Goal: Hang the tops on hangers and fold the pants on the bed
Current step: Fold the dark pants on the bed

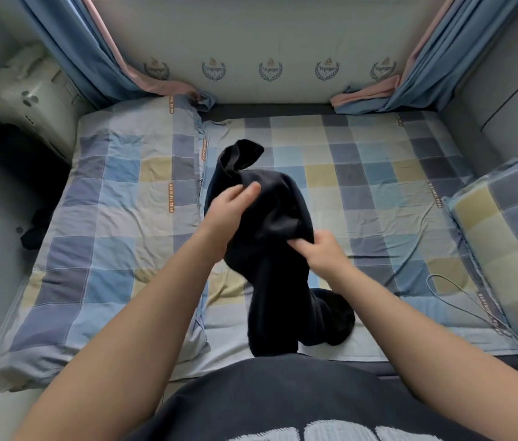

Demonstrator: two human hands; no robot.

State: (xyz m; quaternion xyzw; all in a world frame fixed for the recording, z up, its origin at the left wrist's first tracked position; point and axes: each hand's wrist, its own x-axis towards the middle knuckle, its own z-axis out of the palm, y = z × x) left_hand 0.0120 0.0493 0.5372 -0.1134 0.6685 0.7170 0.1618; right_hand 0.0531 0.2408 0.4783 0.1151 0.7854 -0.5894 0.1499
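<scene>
A black garment (278, 249) hangs bunched in the air over the middle of the checked bed (378, 186); its lower end trails down to the sheet near the front edge. My left hand (230, 208) grips its upper left part, thumb on top of the cloth. My right hand (321, 253) pinches a fold on its right side. Whether it is a top or pants I cannot tell. A thin wire hanger (470, 303) lies on the bed at the right, next to a pillow.
A folded checked quilt (117, 218) covers the bed's left half. A checked pillow (512, 237) sits at the right edge. Blue and pink curtains (92, 52) hang at both far corners. Dark clothing (15, 151) lies on the left beside the bed.
</scene>
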